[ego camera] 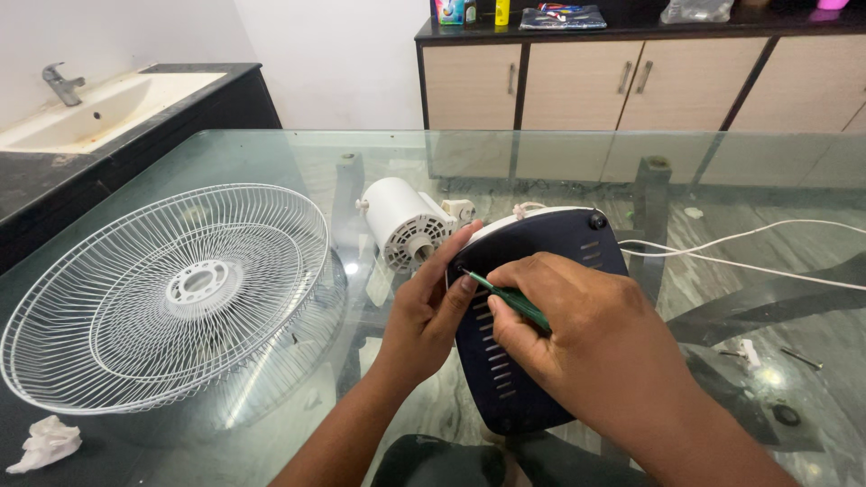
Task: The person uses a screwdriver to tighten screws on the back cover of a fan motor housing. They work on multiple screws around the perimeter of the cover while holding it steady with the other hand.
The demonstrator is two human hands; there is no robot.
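On near glass table [541, 162]: left hand [433, 311] clasps dark-blue plastic fan base [505, 379] steady; right hand [577, 334] fingers pinched shut around thin green screwdriver [510, 300], tip at base's left edge.

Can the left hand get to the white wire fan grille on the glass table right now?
Probably not right away: the left hand is steadying the dark blue fan base. The white wire fan grille lies unobstructed beside it.
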